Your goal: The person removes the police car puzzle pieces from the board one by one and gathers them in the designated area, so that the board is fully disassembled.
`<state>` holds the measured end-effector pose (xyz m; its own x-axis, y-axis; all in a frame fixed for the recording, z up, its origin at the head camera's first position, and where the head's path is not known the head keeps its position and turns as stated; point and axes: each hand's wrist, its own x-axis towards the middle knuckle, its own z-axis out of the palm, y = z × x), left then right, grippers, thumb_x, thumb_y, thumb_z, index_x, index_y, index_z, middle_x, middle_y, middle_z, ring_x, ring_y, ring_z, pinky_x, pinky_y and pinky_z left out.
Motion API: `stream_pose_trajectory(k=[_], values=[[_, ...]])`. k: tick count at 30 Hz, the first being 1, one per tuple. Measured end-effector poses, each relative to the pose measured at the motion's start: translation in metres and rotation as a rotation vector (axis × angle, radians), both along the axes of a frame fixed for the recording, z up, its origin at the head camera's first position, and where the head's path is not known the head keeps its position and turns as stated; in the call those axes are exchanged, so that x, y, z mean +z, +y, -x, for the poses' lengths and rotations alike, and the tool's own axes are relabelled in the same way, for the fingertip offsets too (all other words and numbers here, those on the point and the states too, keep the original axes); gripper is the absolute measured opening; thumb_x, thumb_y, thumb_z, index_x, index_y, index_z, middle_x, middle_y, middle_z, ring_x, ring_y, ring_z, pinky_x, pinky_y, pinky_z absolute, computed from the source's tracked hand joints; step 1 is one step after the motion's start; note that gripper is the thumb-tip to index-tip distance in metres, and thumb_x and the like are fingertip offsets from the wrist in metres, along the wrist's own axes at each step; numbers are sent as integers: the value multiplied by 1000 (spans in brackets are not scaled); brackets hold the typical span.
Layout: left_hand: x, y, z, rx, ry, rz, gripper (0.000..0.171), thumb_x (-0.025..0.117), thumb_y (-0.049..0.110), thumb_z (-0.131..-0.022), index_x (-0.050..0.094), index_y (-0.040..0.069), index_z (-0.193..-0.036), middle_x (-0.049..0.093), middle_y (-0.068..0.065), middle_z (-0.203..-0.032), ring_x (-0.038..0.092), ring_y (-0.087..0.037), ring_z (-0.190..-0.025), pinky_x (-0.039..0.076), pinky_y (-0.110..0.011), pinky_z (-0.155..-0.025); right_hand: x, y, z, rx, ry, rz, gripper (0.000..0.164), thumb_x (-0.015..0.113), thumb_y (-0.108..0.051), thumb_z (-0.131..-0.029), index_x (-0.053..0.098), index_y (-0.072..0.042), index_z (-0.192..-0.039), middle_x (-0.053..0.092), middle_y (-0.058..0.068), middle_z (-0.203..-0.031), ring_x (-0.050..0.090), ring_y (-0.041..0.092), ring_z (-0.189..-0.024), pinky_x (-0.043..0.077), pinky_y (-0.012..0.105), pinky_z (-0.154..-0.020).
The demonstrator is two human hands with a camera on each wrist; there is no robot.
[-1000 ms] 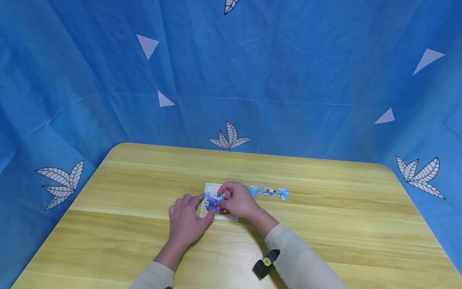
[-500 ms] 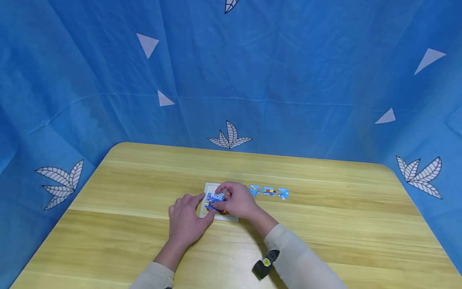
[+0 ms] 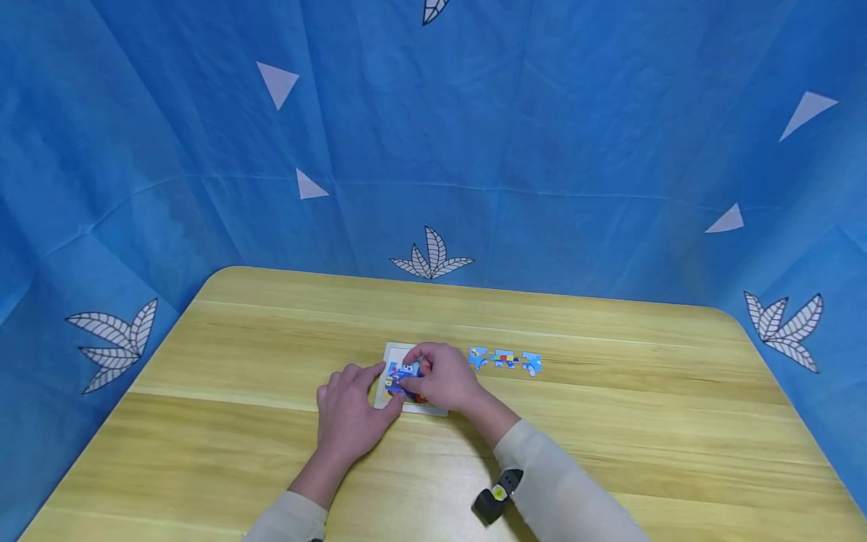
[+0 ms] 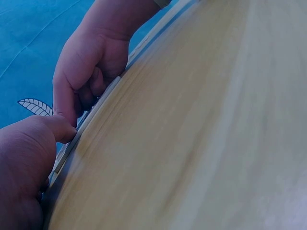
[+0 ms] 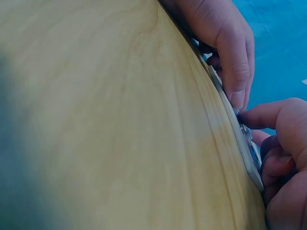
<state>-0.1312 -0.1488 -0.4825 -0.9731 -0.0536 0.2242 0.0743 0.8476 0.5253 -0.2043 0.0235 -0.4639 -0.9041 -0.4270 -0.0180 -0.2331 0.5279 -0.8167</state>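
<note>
A small jigsaw puzzle tray [image 3: 433, 411] with a pale border lies on the table, partly filled with blue vehicle-picture pieces. My left hand [image 3: 352, 414] holds its left side, thumb on the near edge and index finger by the left edge. My right hand [image 3: 443, 376] reaches over from the right and pinches a blue puzzle piece [image 3: 408, 369] against the picture with thumb and index finger. That hand hides the tray's right part. Both wrist views show the thumbs close together at the tray's rim; the piece itself is barely visible there.
Right of the tray, several loose puzzle pieces lie in a row, among them a middle piece [image 3: 504, 358] and a right-hand piece [image 3: 532, 362]. The wooden table [image 3: 609, 421] runs back to a blue curtain [image 3: 542, 150]. A black strapped device [image 3: 497, 497] hangs at the right sleeve.
My right thumb has shifted slightly up and left over the picture, and the pinched piece has turned and settled a little. The left hand and the loose pieces stay where they were.
</note>
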Motion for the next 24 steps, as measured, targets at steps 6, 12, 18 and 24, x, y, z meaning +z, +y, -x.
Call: stream_pose_trajectory(k=[6,12,18,24], values=[[0,0,1,-4,6,6,60,76,47,-82,68,10,-129,57,-2,-100,48,-24,-89,29,-41,-77,0,2,0,3,14,15,22,82,-18,-83,69,-11,-99,48,-4,-60,46,11,-51,39,28,-52],[-2,0,1,-1,18,9,61,77,47,-81,69,10,-128,57,-1,-99,47,-23,-87,29,-40,-76,0,5,-2,-1,-19,76,22,81,-17,-85,68,-10,-101,45,-3,-60,43,12,-51,37,27,-51],[-2,1,0,10,7,14,61,76,48,-81,69,11,-128,57,-1,-100,47,-23,-88,29,-40,-77,-1,11,-8,-21,-28,175,22,78,-12,-87,68,-8,-106,38,-4,-58,37,12,-50,33,26,-52],[1,2,0,16,-24,9,62,76,49,-81,68,11,-130,58,-3,-103,48,-23,-91,29,-41,-79,3,28,-17,-73,-29,193,22,79,-12,-86,68,-10,-105,36,-4,-59,36,11,-50,36,27,-55]])
